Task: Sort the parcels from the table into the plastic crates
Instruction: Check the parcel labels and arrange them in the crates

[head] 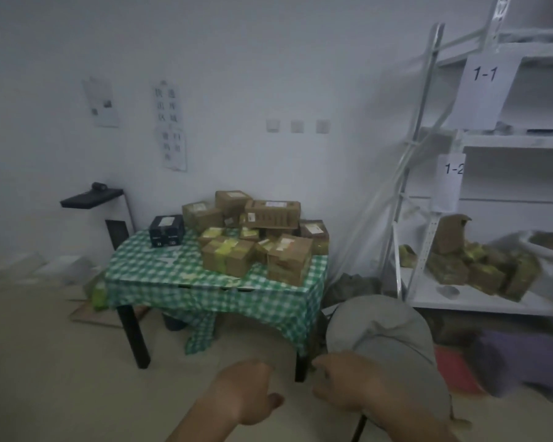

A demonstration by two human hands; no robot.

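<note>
A dim white-walled room holds a small surface [160, 279] under a green checked cloth, set against the wall so its load stays within reach. Low in the foreground the left hand [246, 390] has its fingers loosely curled on nothing, and the right hand [345, 381] looks just as unladen, though its fingers are blurred; beyond them the parcels [256, 237] sit heaped on the surface, unsorted, while more boxes lie on the numbered shelf [479, 303] at right; no plastic crate is clearly visible.
</note>
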